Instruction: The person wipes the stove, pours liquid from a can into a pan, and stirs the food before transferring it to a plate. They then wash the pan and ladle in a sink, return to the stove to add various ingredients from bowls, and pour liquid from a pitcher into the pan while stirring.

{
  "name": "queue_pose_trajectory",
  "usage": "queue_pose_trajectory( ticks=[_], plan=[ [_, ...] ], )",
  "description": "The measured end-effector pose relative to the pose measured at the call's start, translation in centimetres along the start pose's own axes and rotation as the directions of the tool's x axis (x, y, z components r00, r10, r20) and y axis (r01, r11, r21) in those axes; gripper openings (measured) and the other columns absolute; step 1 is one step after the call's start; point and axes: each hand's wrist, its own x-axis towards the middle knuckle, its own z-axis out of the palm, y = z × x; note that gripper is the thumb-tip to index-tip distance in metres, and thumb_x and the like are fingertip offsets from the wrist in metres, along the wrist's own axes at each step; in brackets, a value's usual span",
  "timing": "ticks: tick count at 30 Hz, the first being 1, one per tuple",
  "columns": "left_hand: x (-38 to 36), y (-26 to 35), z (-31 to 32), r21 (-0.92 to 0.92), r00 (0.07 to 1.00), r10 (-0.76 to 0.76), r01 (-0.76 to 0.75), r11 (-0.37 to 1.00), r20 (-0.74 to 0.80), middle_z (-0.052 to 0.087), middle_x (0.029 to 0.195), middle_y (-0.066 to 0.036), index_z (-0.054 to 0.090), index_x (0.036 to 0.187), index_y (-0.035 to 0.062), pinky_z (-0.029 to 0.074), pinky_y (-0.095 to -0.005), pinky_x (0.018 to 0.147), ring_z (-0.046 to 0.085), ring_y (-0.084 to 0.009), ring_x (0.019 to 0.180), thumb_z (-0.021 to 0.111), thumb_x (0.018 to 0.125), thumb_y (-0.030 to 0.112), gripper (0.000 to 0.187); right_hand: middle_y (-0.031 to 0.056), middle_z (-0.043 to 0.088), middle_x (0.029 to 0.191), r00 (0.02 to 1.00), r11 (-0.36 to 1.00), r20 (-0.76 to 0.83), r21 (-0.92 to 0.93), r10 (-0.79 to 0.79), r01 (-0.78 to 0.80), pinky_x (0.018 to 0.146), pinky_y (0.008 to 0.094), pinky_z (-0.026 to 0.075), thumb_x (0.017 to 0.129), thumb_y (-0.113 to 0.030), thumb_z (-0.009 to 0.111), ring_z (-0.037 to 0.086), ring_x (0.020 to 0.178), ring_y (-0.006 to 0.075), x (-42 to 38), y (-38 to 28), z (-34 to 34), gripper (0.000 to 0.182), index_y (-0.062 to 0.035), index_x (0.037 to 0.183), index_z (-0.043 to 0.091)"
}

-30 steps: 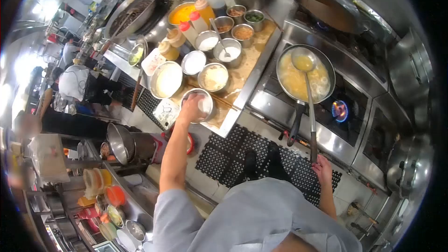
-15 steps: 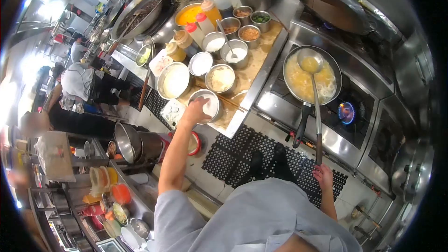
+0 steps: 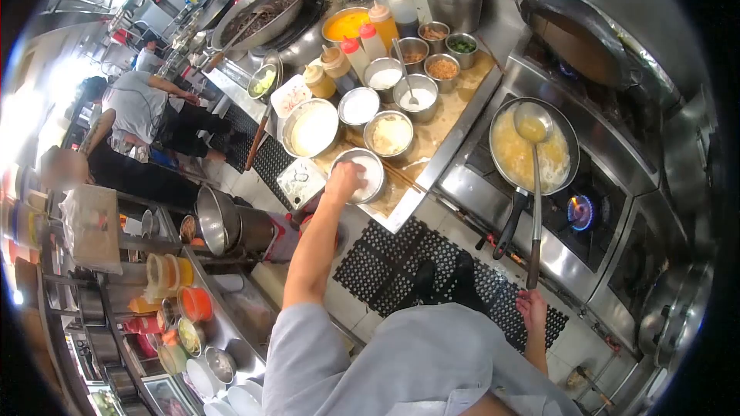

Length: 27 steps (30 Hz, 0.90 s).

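Observation:
My left hand (image 3: 348, 180) is bent over a metal bowl of white powder (image 3: 371, 177), its fingertips pinched together at the powder; whatever lies between them is hidden. My right hand (image 3: 532, 310) is just below the end of the ladle handle (image 3: 533, 262), fingers apart and curled slightly, holding nothing. The ladle's bowl (image 3: 533, 122) rests in a pan (image 3: 575, 146) of yellow liquid with pale noodle-like strands at its right. The pan sits on the stove, its black handle pointing toward me, left of the ladle handle.
A blue flame (image 3: 580, 213) burns right of the pan. Behind is a large wok (image 3: 578, 38). Squeeze bottles (image 3: 355, 58) and several bowls stand on the counter. A stockpot (image 3: 455, 0) is at the back. Co-workers (image 3: 142, 108) stand at far left. A black mat (image 3: 385, 262) covers the floor.
The view has shifted, so the counter and stove appear further right. My left hand's fingers have drawn together over the powder. More yellow liquid covers the strands. My right hand stays near the ladle handle.

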Motion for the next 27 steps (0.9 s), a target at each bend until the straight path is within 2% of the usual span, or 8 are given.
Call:
queue_pose_trajectory(
  ticks=[2,4,7,8,16,18,22,27],
  plan=[
    [0.2,-0.4,-0.1,0.201,0.993,0.107,-0.115,0.973,0.050,0.067,0.075,-0.016,0.073,0.085,0.0082,0.053,-0.0427,0.074,0.066,-0.0347,0.077,0.064,0.073,0.011,0.015,0.0100,0.064,0.094,1.000,1.000,0.004,-0.012,-0.001,0.001,0.065,0.0314,0.053,0.095,-0.021,0.048,0.063,0.075,0.0201,0.0,-0.1,0.3,0.020,-0.0062,0.105,0.056],
    [-0.6,1.6,-0.7,0.190,0.998,-0.049,0.042,0.981,0.033,0.068,0.081,-0.017,0.073,0.084,0.0080,0.052,-0.0445,0.074,0.066,-0.0337,0.079,0.057,0.079,0.009,0.017,0.0100,0.064,0.093,0.998,1.000,-0.062,0.007,-0.025,0.025,0.064,0.0313,0.053,0.095,-0.021,0.049,0.063,0.074,0.0201,-1.2,-0.7,-0.1,0.021,-0.0059,0.107,0.056],
    [-0.2,3.8,-0.7,0.015,0.990,0.140,-0.140,0.990,-0.017,0.057,0.123,-0.022,0.066,0.111,0.0086,0.048,-0.0423,0.090,0.060,-0.0375,0.103,0.074,0.064,0.014,0.048,0.0102,0.064,0.093,0.997,0.998,-0.073,0.039,-0.036,0.039,0.065,0.0315,0.053,0.094,-0.020,0.050,0.063,0.075,0.0201,-2.0,-2.4,0.6,0.023,-0.0061,0.112,0.056],
    [0.1,2.9,0.3,0.047,0.996,0.060,-0.063,0.997,0.060,0.053,0.129,-0.021,0.066,0.112,0.0100,0.046,-0.0432,0.095,0.057,-0.0374,0.110,0.075,0.062,0.016,0.052,0.0111,0.064,0.096,0.997,0.997,-0.062,0.051,-0.047,0.050,0.064,0.0305,0.053,0.093,-0.022,0.054,0.064,0.074,0.0193,-1.9,-2.5,0.3,0.028,-0.0032,0.115,0.056],
    [0.4,2.8,0.9,0.128,1.000,0.023,-0.025,0.991,0.017,0.060,0.118,-0.013,0.067,0.110,0.0095,0.038,-0.0417,0.098,0.055,-0.0301,0.110,0.075,0.063,0.018,0.049,0.0113,0.065,0.099,0.992,0.991,-0.028,0.059,-0.120,0.122,0.065,0.0308,0.053,0.096,-0.031,0.054,0.064,0.078,0.0191,-2.7,-6.6,3.5,0.039,-0.0012,0.120,0.054],
    [0.3,2.9,1.2,0.115,0.999,0.044,-0.043,0.992,-0.004,0.061,0.115,-0.014,0.067,0.109,0.0089,0.040,-0.0412,0.095,0.056,-0.0306,0.108,0.075,0.064,0.017,0.046,0.0103,0.065,0.099,0.971,0.968,0.166,0.213,-0.173,0.136,0.065,0.0303,0.051,0.097,-0.037,0.050,0.063,0.083,0.0184,-1.8,-7.8,5.2,0.044,-0.0023,0.123,0.052],
    [-0.1,4.0,0.2,0.065,1.000,0.005,-0.006,0.998,0.013,0.064,0.108,-0.015,0.069,0.101,0.0086,0.047,-0.0401,0.086,0.060,-0.0331,0.100,0.073,0.067,0.014,0.035,0.0098,0.063,0.098,0.938,0.968,0.276,0.195,-0.209,0.158,0.073,0.0307,0.049,0.098,-0.040,0.045,0.059,0.085,0.0164,-0.9,-11.3,10.3,0.046,-0.0034,0.125,0.050],
    [-0.1,5.2,-1.1,0.108,0.992,-0.069,0.058,0.992,0.101,0.064,0.108,-0.016,0.072,0.097,0.0111,0.049,-0.0403,0.086,0.061,-0.0347,0.099,0.070,0.069,0.012,0.027,0.0079,0.061,0.094,0.927,0.977,0.353,0.205,-0.131,0.060,0.056,0.0255,0.046,0.097,-0.036,0.048,0.057,0.070,0.0135,1.0,-12.8,12.1,0.041,-0.0059,0.126,0.047]
  ],
)
